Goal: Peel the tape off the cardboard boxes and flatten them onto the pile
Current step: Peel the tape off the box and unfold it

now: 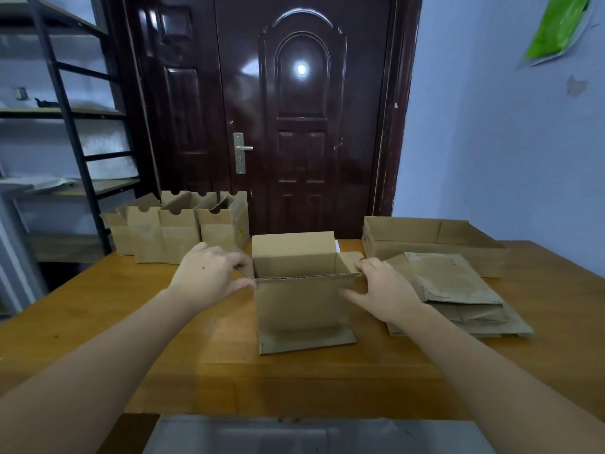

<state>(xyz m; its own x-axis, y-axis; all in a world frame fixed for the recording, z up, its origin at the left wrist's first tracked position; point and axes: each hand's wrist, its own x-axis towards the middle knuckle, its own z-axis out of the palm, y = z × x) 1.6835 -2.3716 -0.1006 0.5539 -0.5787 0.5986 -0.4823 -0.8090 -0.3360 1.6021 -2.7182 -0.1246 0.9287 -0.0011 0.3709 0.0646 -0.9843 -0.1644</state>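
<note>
**Open box in the middle of the desk, a hand on each top corner**

So the cardboard box (302, 303) stands upright in the middle of the wooden desk (98, 322), top open, with its bottom flap splayed out flat toward the camera. The back flap sticks up and a small side flap pokes out on the right.

The left hand (209, 276) is on the box's upper left corner. Its thumb is on the near wall and the other fingers (240, 262) curl over the left edge, so it's pinching that corner. The right hand (384, 294) does the same on the upper right corner: thumb pressed to the front face just below the rim, other fingers curled over the top edge by the side flap. The box sits right between the two hands, both gripping it. I can't make out any tape on it from this angle.

Just right of the right hand, nearly touching the wrist, is the pile of flattened boxes (458, 290). Behind the pile sits a shallow cardboard tray (425, 237). At the far left of the desk is a row of small upright boxes (176, 231) with notched flaps. Behind it all is a dark door (301, 126), and a metal shelf rack (65, 109) stands off to the left.
</note>
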